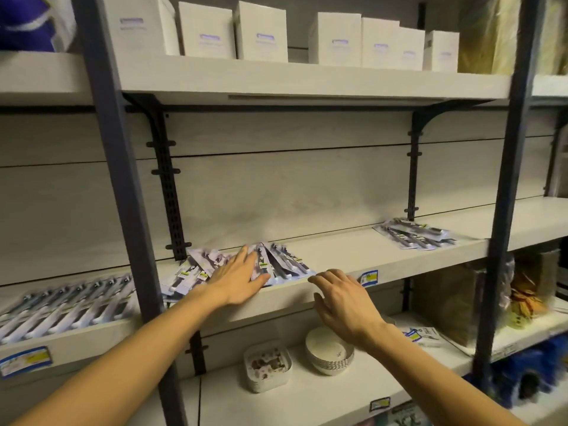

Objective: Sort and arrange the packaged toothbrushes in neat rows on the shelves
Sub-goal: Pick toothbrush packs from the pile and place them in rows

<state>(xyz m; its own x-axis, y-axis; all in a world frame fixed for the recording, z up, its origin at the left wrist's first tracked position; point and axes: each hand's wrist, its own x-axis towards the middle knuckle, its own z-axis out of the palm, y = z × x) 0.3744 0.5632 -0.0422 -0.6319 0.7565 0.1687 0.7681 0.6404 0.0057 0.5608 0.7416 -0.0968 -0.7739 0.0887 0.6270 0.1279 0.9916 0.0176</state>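
Left hand [238, 276] laid flat, fingers spread, on fanned toothbrush packs [276, 265]. Right hand [342, 298] just right of fan, fingers relaxed, holding nothing. Fan best squared from both sides.

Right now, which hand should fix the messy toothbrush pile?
Probably the left hand. It already rests flat on the fanned-out pile on the middle shelf, fingers spread over the packs. The right hand hovers open in front of the shelf edge, beside the pile, touching nothing.
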